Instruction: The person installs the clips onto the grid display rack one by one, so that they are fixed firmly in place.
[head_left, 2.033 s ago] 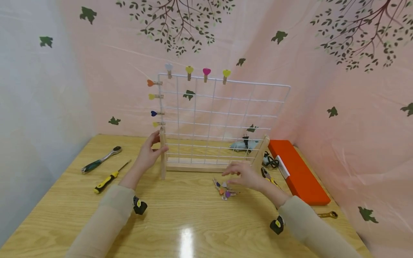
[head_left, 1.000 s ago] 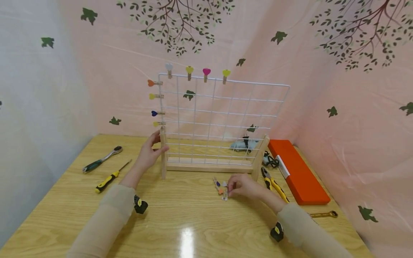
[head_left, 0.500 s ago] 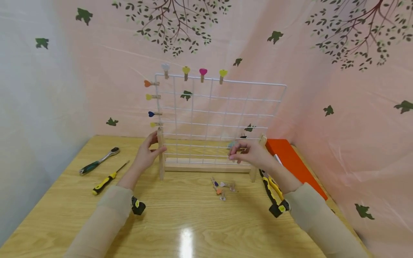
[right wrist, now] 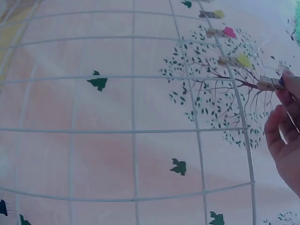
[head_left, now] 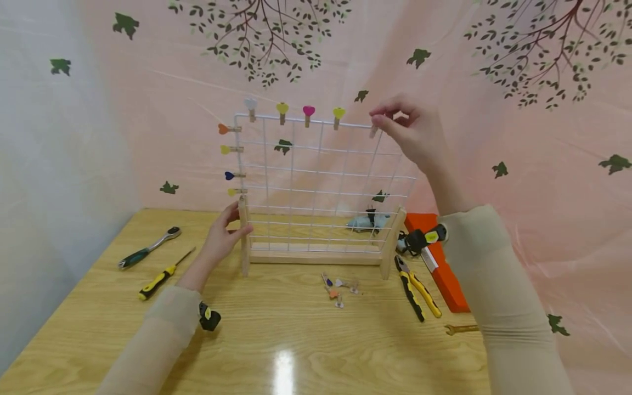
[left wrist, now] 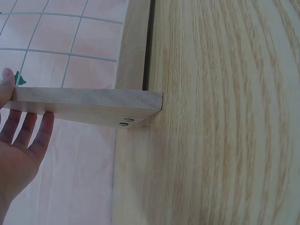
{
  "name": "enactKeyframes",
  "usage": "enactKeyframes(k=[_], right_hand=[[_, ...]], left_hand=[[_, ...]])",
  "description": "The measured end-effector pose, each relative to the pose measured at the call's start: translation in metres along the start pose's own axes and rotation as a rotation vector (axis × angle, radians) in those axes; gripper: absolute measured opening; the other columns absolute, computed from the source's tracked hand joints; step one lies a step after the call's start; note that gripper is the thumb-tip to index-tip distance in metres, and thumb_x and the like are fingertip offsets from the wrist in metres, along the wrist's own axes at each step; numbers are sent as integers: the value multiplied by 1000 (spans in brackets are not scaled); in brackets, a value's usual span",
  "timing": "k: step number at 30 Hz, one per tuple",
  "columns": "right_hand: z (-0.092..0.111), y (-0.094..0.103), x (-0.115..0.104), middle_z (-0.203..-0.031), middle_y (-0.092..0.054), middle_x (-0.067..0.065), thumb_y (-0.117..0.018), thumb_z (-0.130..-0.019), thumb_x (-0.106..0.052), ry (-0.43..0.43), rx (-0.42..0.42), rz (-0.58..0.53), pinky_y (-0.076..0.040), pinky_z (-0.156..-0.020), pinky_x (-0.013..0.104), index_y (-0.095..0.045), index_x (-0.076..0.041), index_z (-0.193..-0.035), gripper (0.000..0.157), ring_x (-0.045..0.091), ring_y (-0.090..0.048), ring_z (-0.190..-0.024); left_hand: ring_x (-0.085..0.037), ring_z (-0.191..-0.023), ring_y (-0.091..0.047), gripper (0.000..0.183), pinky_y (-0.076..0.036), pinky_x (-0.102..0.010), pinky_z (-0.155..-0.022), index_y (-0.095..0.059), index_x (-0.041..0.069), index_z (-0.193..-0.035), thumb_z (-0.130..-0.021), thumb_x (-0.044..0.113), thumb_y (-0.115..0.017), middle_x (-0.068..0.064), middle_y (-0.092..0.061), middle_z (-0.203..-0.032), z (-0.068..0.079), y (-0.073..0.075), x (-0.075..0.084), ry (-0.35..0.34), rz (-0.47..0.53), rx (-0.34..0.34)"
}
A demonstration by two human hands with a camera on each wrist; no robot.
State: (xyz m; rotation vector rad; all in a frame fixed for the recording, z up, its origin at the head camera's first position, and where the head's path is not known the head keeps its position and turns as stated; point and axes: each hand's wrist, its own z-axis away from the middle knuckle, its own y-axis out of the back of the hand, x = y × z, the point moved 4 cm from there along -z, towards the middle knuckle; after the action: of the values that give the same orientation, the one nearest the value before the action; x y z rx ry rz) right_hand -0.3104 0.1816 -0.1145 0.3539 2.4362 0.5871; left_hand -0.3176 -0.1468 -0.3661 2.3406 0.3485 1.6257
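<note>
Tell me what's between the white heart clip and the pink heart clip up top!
Just one yellow heart clip sits between the white heart clip and the pink heart clip, in the head view.

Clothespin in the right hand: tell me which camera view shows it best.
The right wrist view. There the clothespin juts from the right hand, its wooden body close and plain to see. The head view shows only a small, pale end, the rest hidden by the hand; the left wrist view shows none of it.

I record my head view looking forward and down over the table [head_left: 247, 345]; left wrist view, close at the post [left wrist: 89, 97]; right, near the grid [right wrist: 134, 131], visible in all.
</note>
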Motion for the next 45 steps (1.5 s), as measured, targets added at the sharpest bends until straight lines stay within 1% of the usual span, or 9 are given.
enactKeyframes(k=[4, 9, 18, 24, 29, 33, 38, 42, 45], right_hand=[[-12, 1, -4, -81, -56, 0, -62, -83, -18, 15, 31, 117, -32, -63, 20, -66, -3, -97, 21, 12, -39, -72], [-20, -1, 5, -80, -58, -1, -63, -81, -18, 30, 43, 115, -27, -62, 22, -67, -3, -96, 21, 11, -34, -70], [-18, -7, 14, -85, -60, 1, -63, -82, -18, -17, 24, 137, -25, -57, 24, -66, -1, -96, 23, 13, -34, -70], [-15, -6, 12, -91, -59, 7, -62, -84, -18, -38, 12, 210, -31, -67, 21, -65, -2, -100, 23, 15, -39, -81], [-8, -2, 12, -96, -59, 6, -64, -83, -20, -37, 23, 196, -32, -68, 22, -65, -5, -101, 24, 15, -40, -85], [11, -2, 14, -94, -59, 2, -66, -81, -22, -22, 1, 194, -33, -68, 25, -66, -8, -99, 22, 13, -40, -82], [56, -25, 23, -101, -56, 3, -65, -82, -15, -82, -197, 160, -34, -69, 31, -65, -8, -100, 19, 17, -40, -82], [100, -51, 69, -101, -55, -2, -67, -80, -17, -98, -350, 90, -35, -65, 28, -65, -16, -102, 22, 15, -42, -78], [134, -72, 106, -100, -56, -7, -69, -77, -26, -105, -424, 105, -37, -60, 25, -65, -24, -103, 27, 11, -43, -75]], left_hand=[[-34, -118, -40, 71, -44, -49, -86, -23, 9, -141, -83, 24, -62, -21, -44, -126, -5, 0, -16, -12, -16, 0], [-32, -117, -41, 71, -45, -48, -85, -23, 13, -141, -83, 23, -63, -19, -45, -125, -8, 0, -29, -21, -32, 8], [-34, -118, -40, 70, -44, -50, -86, -23, 11, -141, -84, 23, -61, -21, -45, -125, -8, 1, -20, -26, -33, 2], [-31, -118, -41, 72, -45, -48, -85, -24, 14, -141, -83, 29, -62, -18, -45, -125, -11, 1, -29, -32, -44, 5], [-32, -117, -42, 70, -46, -48, -84, -24, 13, -141, -83, 25, -63, -19, -46, -124, -10, 1, -29, -34, -37, 11], [-31, -116, -43, 71, -46, -47, -84, -25, 13, -141, -82, 28, -63, -18, -47, -123, -10, 0, -28, -31, -36, 11], [-31, -116, -42, 73, -45, -48, -85, -23, 11, -141, -82, 28, -63, -19, -46, -123, -11, -2, -28, -36, -24, 8], [-29, -115, -42, 73, -44, -49, -86, -24, 13, -141, -82, 29, -63, -17, -46, -124, -10, -2, -28, -27, -27, 11], [-30, -116, -42, 72, -43, -49, -87, -23, 13, -141, -83, 27, -62, -18, -45, -124, -10, 0, -28, -28, -31, 13]])
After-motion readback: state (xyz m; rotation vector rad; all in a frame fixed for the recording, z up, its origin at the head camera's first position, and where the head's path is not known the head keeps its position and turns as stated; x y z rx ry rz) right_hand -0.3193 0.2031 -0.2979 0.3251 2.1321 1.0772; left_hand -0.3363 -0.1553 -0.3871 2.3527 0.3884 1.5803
